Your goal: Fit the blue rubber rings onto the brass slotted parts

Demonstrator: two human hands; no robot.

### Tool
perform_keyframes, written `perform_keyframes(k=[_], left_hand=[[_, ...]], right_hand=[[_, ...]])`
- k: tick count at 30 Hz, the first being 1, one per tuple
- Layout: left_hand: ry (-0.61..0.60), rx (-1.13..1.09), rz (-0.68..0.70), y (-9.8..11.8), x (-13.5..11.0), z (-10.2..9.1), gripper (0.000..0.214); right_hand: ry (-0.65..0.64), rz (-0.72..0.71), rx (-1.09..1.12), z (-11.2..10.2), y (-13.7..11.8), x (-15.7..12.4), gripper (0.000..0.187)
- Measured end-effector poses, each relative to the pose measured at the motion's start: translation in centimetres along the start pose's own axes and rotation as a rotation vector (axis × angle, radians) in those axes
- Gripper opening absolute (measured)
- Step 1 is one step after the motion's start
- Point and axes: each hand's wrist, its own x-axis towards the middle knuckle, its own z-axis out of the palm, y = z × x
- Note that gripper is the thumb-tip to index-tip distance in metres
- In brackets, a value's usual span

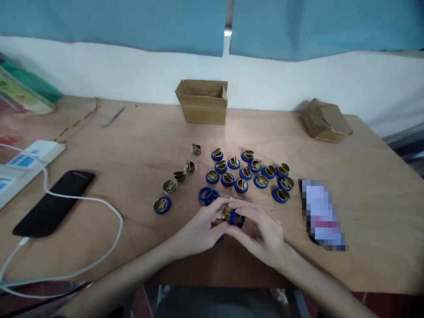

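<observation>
Left hand (208, 225), right hand (265, 227) pinch blue-ringed clip (232, 217). Wooden table (132, 145): four ringless clips (170, 187), two boxes (204, 111), two phones (54, 205); white wall (139, 73) behind.

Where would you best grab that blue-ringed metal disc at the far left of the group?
Probably by opposite edges of its round blue ring, pinched from above and the near left: the disc lies on the table, with its closest neighbour, a plain metal piece, just beyond.
</observation>
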Motion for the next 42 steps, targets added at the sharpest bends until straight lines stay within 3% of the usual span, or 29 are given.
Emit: perform_keyframes(k=[7,11,15,23,26,32,36,38,42], left_hand=[[0.003,0.033,-0.113,-0.7,0.0,0.5,0.045],[-0.07,-0.029,-0.154,-0.7,-0.2,0.2,0.05],[-0.158,-0.205,-0.194,-0.5,-0.2,-0.3,0.051],[-0.234,-0.623,-0.097,-1.1,0.2,-0.9,0.038],[-0.225,-0.611,-0.098,-1.0,0.2,-0.8,0.039],[-0.092,-0.485,-0.179,-1.6,-0.1,-0.7,0.051],[-0.099,-0.464,-0.183,-1.2,-0.2,-1.2,0.053],[-0.1,-0.455,-0.139,-0.7,-0.2,-1.5,0.048],[-0.063,-0.478,-0.024,0.0,0.0,-2.0,0.041]], right_hand=[[-0.067,0.014,-0.026,0.2,0.4,-0.4,0.031],[-0.083,0.026,-0.032,0.2,0.5,-0.3,0.032],[-0.062,0.012,-0.009,0.0,0.3,0.0,0.031],[-0.122,0.004,0.014,-0.5,0.5,0.4,0.035],[-0.152,0.018,0.005,-0.6,0.6,0.2,0.045],[-0.138,0.053,0.012,-0.4,0.6,-0.1,0.057],[-0.099,0.077,0.108,-0.3,0.7,-0.1,0.065],[-0.06,0.12,0.154,-0.4,0.7,0.0,0.064],[-0.013,0.321,0.245,-0.5,0.9,-0.1,0.044]])
